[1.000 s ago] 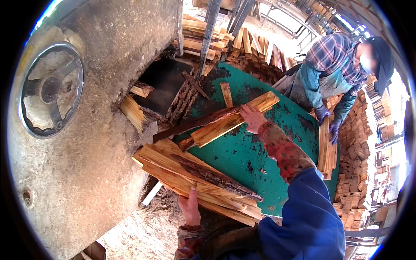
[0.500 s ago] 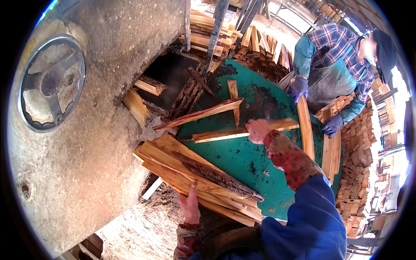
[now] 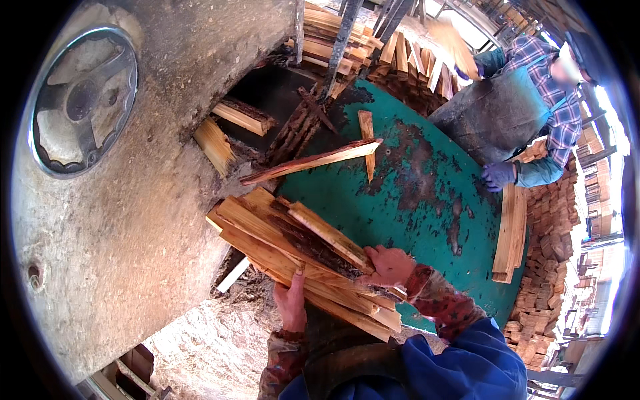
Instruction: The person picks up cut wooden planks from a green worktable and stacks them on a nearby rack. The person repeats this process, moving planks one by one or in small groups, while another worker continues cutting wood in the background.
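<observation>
A bundle of rough wooden slats, some edged with dark bark, lies slanting in front of my body. My left hand is closed on its near side, thumb on top; the fingers underneath are hidden. Over the bundle's upper face lies a narrow slat, and my right hand grips its right end. Beyond the bundle, on the green worn tabletop, a bark-edged slat rests across a short piece of wood.
A large machine panel with a handwheel stands at left. Across the table a gloved co-worker holds a blurred board. Boards lie at the table's right edge, beside stacked wood. Bark-covered offcuts lie near the machine.
My right hand has drawn the narrow slat off the table toward me and onto the bundle. The co-worker has lifted a board from the table toward the far stack.
</observation>
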Action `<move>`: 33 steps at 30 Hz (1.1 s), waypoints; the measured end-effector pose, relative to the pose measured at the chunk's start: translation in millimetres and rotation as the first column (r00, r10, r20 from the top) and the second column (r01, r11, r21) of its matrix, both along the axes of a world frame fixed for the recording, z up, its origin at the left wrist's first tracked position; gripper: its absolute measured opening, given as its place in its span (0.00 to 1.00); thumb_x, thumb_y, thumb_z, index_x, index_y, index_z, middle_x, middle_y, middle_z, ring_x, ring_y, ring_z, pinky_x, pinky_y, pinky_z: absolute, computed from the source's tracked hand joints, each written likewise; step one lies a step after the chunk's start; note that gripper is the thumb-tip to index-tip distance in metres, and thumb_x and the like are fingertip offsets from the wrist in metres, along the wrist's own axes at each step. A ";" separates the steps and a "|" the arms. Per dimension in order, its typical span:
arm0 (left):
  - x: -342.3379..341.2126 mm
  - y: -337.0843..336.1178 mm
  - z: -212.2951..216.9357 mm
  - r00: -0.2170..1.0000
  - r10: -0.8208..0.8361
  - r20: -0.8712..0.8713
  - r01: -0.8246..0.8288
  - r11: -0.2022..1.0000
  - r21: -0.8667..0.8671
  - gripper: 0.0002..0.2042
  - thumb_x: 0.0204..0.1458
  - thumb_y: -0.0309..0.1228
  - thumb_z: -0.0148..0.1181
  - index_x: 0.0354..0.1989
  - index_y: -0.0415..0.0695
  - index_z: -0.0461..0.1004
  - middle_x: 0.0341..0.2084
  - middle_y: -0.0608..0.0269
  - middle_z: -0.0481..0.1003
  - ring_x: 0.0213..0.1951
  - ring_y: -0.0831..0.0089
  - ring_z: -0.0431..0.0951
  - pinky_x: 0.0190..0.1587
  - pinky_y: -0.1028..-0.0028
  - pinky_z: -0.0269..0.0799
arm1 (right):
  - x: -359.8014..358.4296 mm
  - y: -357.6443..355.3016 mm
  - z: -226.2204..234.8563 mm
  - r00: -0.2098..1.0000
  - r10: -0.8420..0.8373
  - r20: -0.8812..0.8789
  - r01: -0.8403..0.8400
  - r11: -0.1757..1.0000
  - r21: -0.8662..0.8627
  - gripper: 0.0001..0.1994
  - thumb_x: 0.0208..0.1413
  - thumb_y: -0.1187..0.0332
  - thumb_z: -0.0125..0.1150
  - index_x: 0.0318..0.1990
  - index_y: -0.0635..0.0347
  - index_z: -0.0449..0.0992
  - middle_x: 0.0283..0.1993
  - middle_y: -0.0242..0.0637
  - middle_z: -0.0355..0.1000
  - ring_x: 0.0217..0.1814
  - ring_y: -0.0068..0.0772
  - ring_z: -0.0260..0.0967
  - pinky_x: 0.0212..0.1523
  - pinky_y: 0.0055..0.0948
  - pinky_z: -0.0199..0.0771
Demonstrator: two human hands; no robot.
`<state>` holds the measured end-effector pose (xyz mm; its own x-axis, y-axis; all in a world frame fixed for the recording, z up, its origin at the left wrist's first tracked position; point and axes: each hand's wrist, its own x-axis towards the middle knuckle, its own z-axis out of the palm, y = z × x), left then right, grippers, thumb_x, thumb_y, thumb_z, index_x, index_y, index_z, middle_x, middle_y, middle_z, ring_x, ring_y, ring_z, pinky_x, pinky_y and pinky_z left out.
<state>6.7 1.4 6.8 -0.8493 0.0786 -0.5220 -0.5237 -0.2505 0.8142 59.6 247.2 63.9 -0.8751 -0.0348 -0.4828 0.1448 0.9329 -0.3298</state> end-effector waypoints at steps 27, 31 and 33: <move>3.7 -5.2 -4.3 0.995 -0.006 -0.101 0.013 0.997 0.076 0.25 0.57 0.37 0.61 0.55 0.31 0.65 0.48 0.57 0.72 0.47 0.72 0.70 0.51 0.71 0.67 | -194.7 67.1 -49.9 0.889 0.257 -0.379 -0.125 0.932 0.340 0.11 0.54 0.63 0.57 0.40 0.58 0.72 0.38 0.42 0.67 0.43 0.48 0.69 0.38 0.44 0.69; 3.3 -4.3 -4.5 0.990 -0.061 -0.129 0.070 0.995 0.067 0.26 0.58 0.39 0.59 0.56 0.31 0.64 0.50 0.57 0.70 0.49 0.73 0.70 0.52 0.72 0.67 | -139.5 43.2 -23.9 0.926 0.090 -0.366 -0.035 0.987 0.154 0.11 0.55 0.62 0.56 0.34 0.62 0.72 0.35 0.45 0.67 0.35 0.52 0.70 0.35 0.46 0.70; 3.1 -4.7 -5.0 0.990 -0.060 -0.128 0.067 0.996 0.052 0.25 0.58 0.38 0.60 0.56 0.31 0.65 0.49 0.56 0.71 0.48 0.72 0.70 0.52 0.71 0.66 | -113.3 37.3 -10.7 0.921 0.035 -0.388 -0.011 0.998 0.063 0.12 0.54 0.61 0.56 0.35 0.63 0.73 0.34 0.46 0.67 0.35 0.53 0.69 0.35 0.48 0.70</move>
<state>9.7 -3.3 1.8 -0.9002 0.1610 -0.4046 -0.4344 -0.2673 0.8601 -53.8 284.5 53.2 -0.9936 -0.0395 -0.1061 -0.0059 0.9537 -0.3006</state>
